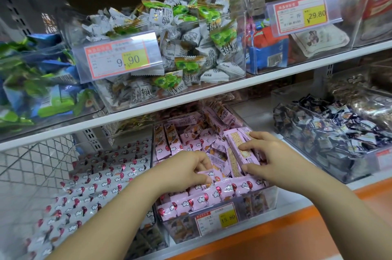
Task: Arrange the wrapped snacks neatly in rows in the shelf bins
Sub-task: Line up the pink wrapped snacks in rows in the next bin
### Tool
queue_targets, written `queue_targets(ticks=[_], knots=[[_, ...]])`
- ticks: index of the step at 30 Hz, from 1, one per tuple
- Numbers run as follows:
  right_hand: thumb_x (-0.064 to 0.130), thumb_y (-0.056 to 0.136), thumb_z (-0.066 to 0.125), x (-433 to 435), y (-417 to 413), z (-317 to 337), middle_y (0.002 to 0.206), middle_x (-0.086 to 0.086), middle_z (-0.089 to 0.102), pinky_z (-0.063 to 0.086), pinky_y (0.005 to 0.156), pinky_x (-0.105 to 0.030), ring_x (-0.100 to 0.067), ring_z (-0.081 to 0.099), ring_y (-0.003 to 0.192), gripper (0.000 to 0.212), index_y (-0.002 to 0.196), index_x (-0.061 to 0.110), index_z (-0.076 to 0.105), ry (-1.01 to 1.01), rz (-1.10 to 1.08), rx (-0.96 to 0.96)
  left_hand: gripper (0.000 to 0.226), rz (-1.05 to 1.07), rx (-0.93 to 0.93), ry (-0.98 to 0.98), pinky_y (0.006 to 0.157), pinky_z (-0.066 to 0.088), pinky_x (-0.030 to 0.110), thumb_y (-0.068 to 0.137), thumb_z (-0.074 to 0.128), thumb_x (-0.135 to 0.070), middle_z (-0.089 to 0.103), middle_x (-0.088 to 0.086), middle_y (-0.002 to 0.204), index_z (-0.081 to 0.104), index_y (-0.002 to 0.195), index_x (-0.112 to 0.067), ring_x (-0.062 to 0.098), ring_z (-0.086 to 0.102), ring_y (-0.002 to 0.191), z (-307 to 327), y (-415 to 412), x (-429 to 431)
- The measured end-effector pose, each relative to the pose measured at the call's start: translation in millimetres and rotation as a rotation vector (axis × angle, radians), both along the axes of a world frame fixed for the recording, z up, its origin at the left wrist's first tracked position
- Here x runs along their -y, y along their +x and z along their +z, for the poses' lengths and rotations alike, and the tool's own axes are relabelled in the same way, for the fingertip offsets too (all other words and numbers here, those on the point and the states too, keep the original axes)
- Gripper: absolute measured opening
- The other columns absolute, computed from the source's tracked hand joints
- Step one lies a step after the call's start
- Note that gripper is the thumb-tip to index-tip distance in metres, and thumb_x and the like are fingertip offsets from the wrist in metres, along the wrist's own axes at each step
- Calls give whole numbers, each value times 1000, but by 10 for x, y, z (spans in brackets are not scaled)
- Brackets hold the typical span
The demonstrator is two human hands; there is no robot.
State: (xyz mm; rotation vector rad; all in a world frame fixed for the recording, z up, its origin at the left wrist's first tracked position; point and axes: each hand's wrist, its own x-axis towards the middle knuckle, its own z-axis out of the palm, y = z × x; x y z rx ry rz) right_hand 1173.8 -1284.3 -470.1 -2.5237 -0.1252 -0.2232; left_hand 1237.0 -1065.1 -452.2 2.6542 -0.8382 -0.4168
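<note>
- Right grip is curled round stacked pink snack bars; one loose bar is pinched by the left grip.
- Stack should be laid parallel to the front row.

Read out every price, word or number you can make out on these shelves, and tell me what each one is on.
"9.90": upper middle tag, in front of the green and white snacks.
"¥29.80": upper right tag, clipped to the upper right bin.
"15.80": lower tag, in front of the pink wrapped snacks.
Small print on the tags and the Chinese print on the wrappers: too blurred or tilted to read.
</note>
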Motion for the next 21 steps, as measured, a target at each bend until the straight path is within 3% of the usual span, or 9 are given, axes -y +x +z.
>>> queue_targets(ticks=[2, 8, 10, 13, 16, 19, 21], knots=[[36, 83, 68, -6, 3, -2, 151, 6, 25, 27, 108, -26, -12, 28, 137, 49, 129, 30, 53, 0, 0, 0, 17, -9, 28, 17, 72, 47, 24, 85, 68, -37, 62, -10, 97, 52, 88, -34, 6, 59, 85, -3, 10, 1], [36, 83, 68, -5, -15, 0, 151, 8, 24, 27, 106, -25, -12, 28, 137, 49, 130, 31, 52, 1, -3, -1, 14, -109, 91, 93, 60, 40, 24, 89, 62, -39, 56, -11, 79, 58, 92, -26, 7, 51, 68, 28, -14, -25], [36, 84, 67, -7, -12, 1, 151, 8, 24, 27, 106, -25, -11, 27, 137, 49, 130, 31, 52, 8, 0, -6, 20, -108, 43, 90, 69, 49, 30, 92, 57, -42, 64, -5, 88, 65, 101, -25, 14, 58, 75, 74, -2, -85], [36, 83, 67, -4, 7, 1, 151, 8, 25, 27, 107, -26, -12, 27, 137, 49, 129, 31, 52, 6, -6, -2, 22, -72, 16, 8, 90, 50, 32, 95, 51, -40, 65, -15, 106, 67, 110, -34, 8, 62, 96, 171, -11, -121], [36, 83, 68, -4, 16, -1, 149, 7, 27, 27, 107, -26, -13, 28, 136, 48, 128, 31, 54, 11, -11, 2, 24, -4, 160, -56, 90, 51, 37, 97, 49, -30, 63, -16, 112, 64, 115, -34, 14, 63, 99, 245, 70, -44], [36, 83, 68, -1, 18, -3, 149, 8, 27, 27, 108, -26, -13, 28, 136, 47, 128, 31, 54, 20, -8, 1, 31, -64, 326, 197, 98, 44, 36, 95, 54, -33, 58, -12, 128, 58, 125, -35, 12, 54, 115, 249, 220, 66], [36, 84, 67, 3, 14, -5, 150, 9, 26, 27, 108, -26, -12, 27, 137, 47, 128, 32, 53, 23, -3, -2, 38, -87, 304, 371, 100, 40, 35, 92, 55, -42, 56, -11, 130, 53, 129, -37, 14, 50, 120, 208, 289, 125]])
